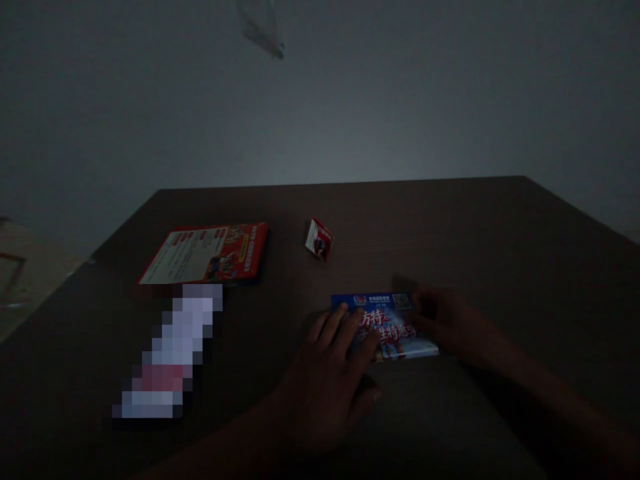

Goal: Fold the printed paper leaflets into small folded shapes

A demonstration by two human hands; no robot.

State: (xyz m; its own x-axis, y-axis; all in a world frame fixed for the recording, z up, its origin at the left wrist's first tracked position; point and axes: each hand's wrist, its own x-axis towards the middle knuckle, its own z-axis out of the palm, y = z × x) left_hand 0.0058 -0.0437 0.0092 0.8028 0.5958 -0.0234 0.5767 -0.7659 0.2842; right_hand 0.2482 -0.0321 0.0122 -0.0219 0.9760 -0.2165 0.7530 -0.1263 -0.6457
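Note:
A blue printed leaflet (395,340) with white and red lettering and a QR code lies on the dark table. My left hand (337,373) rests over its left part, fingers spread and palm down. At the leaflet's right edge, my right hand (440,320) has its fingers curled, with the thumb and fingertips on the paper; shadow partly hides this grip. Farther back lies a small folded red and white paper (320,240), apart from both hands.
To the left lies a stack of red and white printed leaflets (215,253). In front of it, a bright pixelated oblong object (167,353) is too blurred to identify. The table's back edge meets a grey wall (350,100). A clear plastic bag (260,27) hangs above. The light is dim.

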